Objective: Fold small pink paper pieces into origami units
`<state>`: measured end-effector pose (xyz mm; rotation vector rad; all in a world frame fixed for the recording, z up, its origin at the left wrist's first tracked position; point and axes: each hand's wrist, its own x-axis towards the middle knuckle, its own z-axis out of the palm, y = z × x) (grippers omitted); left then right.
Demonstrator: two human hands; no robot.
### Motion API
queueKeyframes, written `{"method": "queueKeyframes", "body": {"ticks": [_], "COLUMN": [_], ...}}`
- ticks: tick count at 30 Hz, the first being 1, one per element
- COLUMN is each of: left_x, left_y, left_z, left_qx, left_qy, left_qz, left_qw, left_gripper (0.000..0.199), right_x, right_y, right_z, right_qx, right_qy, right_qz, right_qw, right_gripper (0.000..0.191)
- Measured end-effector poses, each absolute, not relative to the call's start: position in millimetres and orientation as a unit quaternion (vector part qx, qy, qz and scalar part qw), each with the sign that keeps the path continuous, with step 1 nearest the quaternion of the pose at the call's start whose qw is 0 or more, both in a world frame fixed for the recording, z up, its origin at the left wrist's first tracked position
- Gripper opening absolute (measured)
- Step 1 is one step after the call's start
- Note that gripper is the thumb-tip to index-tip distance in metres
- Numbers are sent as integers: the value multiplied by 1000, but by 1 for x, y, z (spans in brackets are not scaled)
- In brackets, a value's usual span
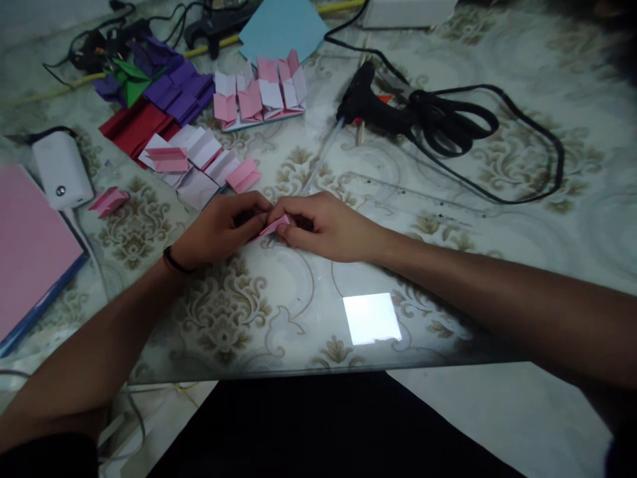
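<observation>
A small folded pink paper piece (275, 226) is held between both hands over the patterned table. My left hand (223, 226) pinches its left end, with the fingers curled. My right hand (323, 224) grips the right end between thumb and forefinger, and the fingertips of the two hands nearly meet. Just beyond my left hand lie folded white and pink papers (199, 156), with a single pink folded piece (243, 174) at their right edge. Another pink folded piece (109, 201) rests to the left.
Further back are pink-and-white folded papers (261, 93), purple ones (180, 91) and red ones (137, 129). A black glue gun (373, 106), scissors (452, 123) and a clear ruler (418, 196) lie right. At left are a white power bank (62, 169) and pink sheets (32, 245).
</observation>
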<state>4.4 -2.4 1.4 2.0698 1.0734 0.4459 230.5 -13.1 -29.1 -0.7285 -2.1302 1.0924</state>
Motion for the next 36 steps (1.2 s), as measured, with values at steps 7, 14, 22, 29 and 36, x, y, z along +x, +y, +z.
{"method": "queueKeyframes", "body": {"ticks": [7, 14, 22, 29, 36], "left_x": [4, 4, 2, 1, 2], "left_y": [-2, -3, -2, -2, -2], "left_z": [0, 1, -2, -2, -1], "left_qx": [809, 807, 809, 815, 810], "left_qy": [410, 416, 412, 405, 416], "left_qz": [181, 180, 184, 183, 179], "left_qw": [381, 379, 378, 372, 373], "left_gripper": [25, 26, 27, 27, 27], "right_x": [231, 230, 230, 229, 229], "right_y": [-13, -13, -13, -13, -13], "right_z": [-29, -29, -28, -29, -29], "right_qx": [-278, -275, -276, -280, -279], "right_qy": [-806, -808, -805, -802, -803], "right_qz": [416, 414, 420, 424, 419], "right_qw": [317, 316, 315, 314, 319], "right_gripper": [18, 16, 19, 24, 22]}}
